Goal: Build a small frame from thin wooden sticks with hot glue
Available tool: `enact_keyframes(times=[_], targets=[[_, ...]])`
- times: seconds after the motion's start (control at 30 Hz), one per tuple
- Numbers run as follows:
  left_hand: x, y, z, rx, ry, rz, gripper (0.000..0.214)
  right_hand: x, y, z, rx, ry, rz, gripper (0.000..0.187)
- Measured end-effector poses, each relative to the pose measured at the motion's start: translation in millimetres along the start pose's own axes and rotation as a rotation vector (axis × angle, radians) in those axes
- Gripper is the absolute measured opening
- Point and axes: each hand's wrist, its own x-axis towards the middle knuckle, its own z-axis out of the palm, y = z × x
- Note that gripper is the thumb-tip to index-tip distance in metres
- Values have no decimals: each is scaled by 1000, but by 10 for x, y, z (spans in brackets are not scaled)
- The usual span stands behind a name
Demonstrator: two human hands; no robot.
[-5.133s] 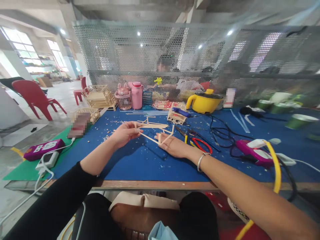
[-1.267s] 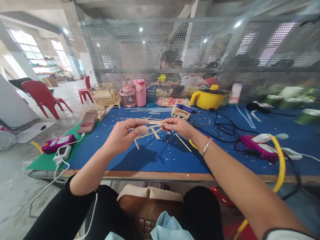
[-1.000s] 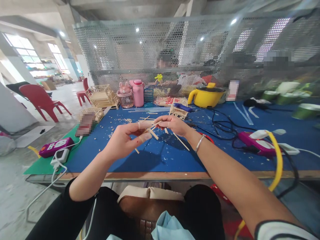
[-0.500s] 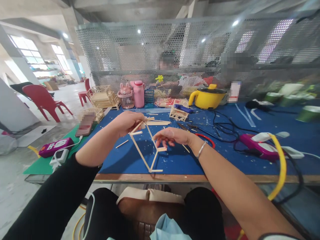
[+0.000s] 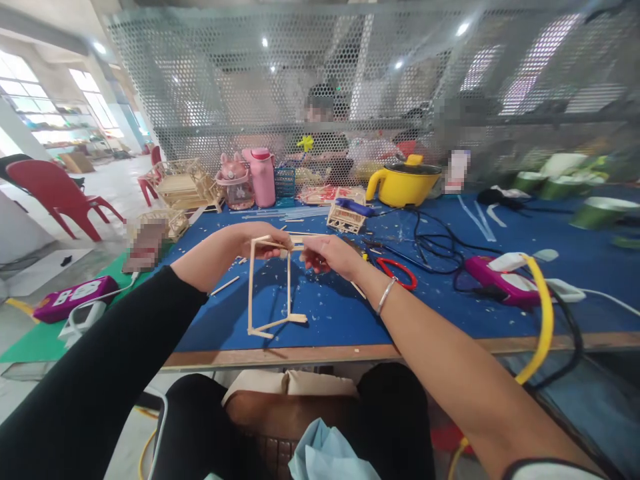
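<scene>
A frame of thin wooden sticks (image 5: 251, 287) hangs tilted above the blue table covering, with short pieces jutting from its lower corners. My left hand (image 5: 253, 239) is closed on its upper end, fingers partly behind the sticks. Close beside it, my right hand (image 5: 327, 255) has its fingers curled and its thumb and forefinger pinched at a short stick end by the frame's upper right corner. The exact contact there is small and partly hidden. Behind the hands lie loose wooden sticks (image 5: 313, 235). One short stick (image 5: 225, 287) rests left of the frame.
A small wooden model (image 5: 345, 219) carries a blue-handled tool (image 5: 355, 207). Red-handled scissors (image 5: 400, 275) and black cables lie to the right. Behind stand a yellow pot (image 5: 406, 187) and a pink bottle (image 5: 262, 179). Purple power strips (image 5: 500, 283) sit at both sides. A person is beyond the mesh.
The stick frame has turned more upright and its lower end has shifted left. My right hand has moved up from the frame's side to its upper corner, beside my left hand.
</scene>
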Motion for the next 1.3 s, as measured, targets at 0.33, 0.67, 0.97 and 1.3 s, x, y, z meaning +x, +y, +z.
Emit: enact_keyframes(times=[0.33,0.67,0.97,1.3], targets=[[-841,202,-177,113,-115,495,17,23,-19,-297,144,438,-316,63],[-985,-819,-284,494,161,700,22,-43,28,-185,-476,-83,-265,52],[-1252,-979,-279,227,358,323,36,-216,-109,-138,-663,-53,-329,41],[-1215,-874,-64,327,219,206,32,-56,90,-71,-527,-54,-134,21]])
